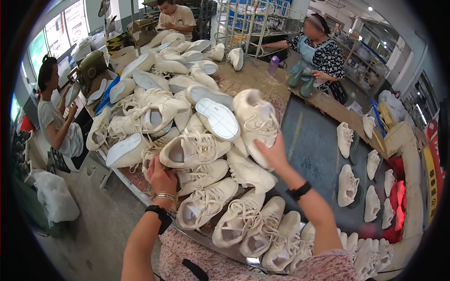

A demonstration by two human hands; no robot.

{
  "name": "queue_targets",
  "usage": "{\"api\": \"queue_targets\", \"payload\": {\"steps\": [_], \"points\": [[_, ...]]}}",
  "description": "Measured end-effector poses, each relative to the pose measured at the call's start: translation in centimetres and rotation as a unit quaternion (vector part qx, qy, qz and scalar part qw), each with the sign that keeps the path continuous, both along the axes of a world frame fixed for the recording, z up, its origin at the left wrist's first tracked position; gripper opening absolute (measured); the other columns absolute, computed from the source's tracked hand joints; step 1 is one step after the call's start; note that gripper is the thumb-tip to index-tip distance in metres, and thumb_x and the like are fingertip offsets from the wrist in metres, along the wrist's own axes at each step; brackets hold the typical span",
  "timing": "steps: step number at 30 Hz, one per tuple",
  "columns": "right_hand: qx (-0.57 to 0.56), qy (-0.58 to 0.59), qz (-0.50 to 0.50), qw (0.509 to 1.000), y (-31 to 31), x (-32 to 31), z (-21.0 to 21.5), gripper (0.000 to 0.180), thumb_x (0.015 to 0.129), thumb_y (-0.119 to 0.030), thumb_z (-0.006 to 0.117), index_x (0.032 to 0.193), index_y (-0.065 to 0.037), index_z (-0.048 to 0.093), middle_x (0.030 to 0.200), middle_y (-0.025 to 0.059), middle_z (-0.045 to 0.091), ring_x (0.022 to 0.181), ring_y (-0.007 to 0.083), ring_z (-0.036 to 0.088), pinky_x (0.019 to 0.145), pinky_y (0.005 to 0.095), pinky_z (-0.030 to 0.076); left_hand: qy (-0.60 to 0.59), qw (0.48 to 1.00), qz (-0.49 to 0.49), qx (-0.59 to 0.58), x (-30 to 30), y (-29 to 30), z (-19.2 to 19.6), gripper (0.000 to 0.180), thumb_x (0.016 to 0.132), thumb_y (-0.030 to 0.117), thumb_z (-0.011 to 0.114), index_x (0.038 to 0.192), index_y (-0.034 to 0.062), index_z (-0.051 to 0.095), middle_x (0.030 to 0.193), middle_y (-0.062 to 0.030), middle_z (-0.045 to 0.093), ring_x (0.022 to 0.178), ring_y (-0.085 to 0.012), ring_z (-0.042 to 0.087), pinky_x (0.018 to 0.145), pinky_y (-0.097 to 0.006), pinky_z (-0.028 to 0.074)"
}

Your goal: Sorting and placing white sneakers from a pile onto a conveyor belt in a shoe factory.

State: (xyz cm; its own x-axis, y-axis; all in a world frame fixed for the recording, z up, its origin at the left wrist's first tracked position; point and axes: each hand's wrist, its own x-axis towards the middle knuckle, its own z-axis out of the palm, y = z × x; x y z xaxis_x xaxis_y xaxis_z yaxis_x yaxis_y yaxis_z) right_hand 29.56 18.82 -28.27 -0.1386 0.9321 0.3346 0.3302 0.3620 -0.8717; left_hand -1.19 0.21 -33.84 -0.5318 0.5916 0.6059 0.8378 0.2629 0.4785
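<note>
My right hand (pixel 271 153) is closed on a cream lace-up sneaker (pixel 255 117), holding it up by its lower end over the right side of a big heap of similar shoes. This sneaker is slightly blurred. At the heap's near left edge, my left hand (pixel 162 179) grips the heel end of another cream sneaker (pixel 194 149), which lies on its side; some fingers are hidden behind it. Between the two, a shoe with a pale sole (pixel 218 118) lies sole up. Below my hands, several sneakers (pixel 206 203) stand in a row along the table's near edge.
Right of the heap runs a dark conveyor belt (pixel 304 140) carrying spaced sneakers (pixel 348 185). Across it, a co-worker (pixel 323 56) handles green shoe forms (pixel 302 82) near a purple bottle (pixel 273 64). Other people work at the far end and left. A white bag (pixel 55 196) sits on the left floor.
</note>
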Motion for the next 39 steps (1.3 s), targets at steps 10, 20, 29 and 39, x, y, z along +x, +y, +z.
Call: {"api": "queue_targets", "payload": {"steps": [10,20,29,39], "points": [[0.09,-0.045,-0.11,0.989,-2.3,-2.2,-2.3,0.095,0.074,-0.033,0.076,0.14,0.007,0.019,0.129,0.0285,0.046,0.117,0.0355,0.05,0.096,0.0353,0.041,-0.01,0.999,-0.004,-0.031,0.1,-0.4,0.2,0.052,0.071,0.0,0.053,0.123,0.0023,0.05,0.127,-0.0187,0.05,0.118,-0.0383,0.045,0.1,-0.045,0.034],[0.103,-0.037,-0.105,0.988,-2.0,-1.2,-2.9,0.09,0.076,-0.033,0.075,0.138,0.006,0.022,0.131,0.0278,0.044,0.119,0.0379,0.048,0.099,0.0365,0.039,-0.022,1.0,-0.002,0.015,0.5,0.0,-0.8,0.052,0.07,0.001,0.054,0.122,0.0028,0.052,0.124,-0.0196,0.052,0.115,-0.0387,0.048,0.099,-0.044,0.037],[0.147,-0.04,-0.113,0.982,-0.9,-2.1,-3.7,0.094,0.074,-0.037,0.075,0.139,0.007,0.024,0.132,0.0303,0.043,0.122,0.0403,0.045,0.102,0.0382,0.036,-0.043,0.999,-0.002,0.017,-0.6,0.2,-1.1,0.05,0.071,0.006,0.058,0.12,0.0047,0.053,0.123,-0.0173,0.054,0.118,-0.0344,0.047,0.1,-0.043,0.034],[0.124,-0.051,-0.115,0.984,-2.2,-2.3,-3.1,0.094,0.076,-0.035,0.074,0.14,0.008,0.021,0.135,0.0311,0.04,0.125,0.0405,0.043,0.103,0.0388,0.035,-0.061,0.998,-0.005,0.019,-0.2,-0.7,-0.8,0.052,0.069,0.004,0.057,0.12,0.0034,0.052,0.123,-0.0168,0.054,0.12,-0.0317,0.045,0.102,-0.042,0.032]]}}
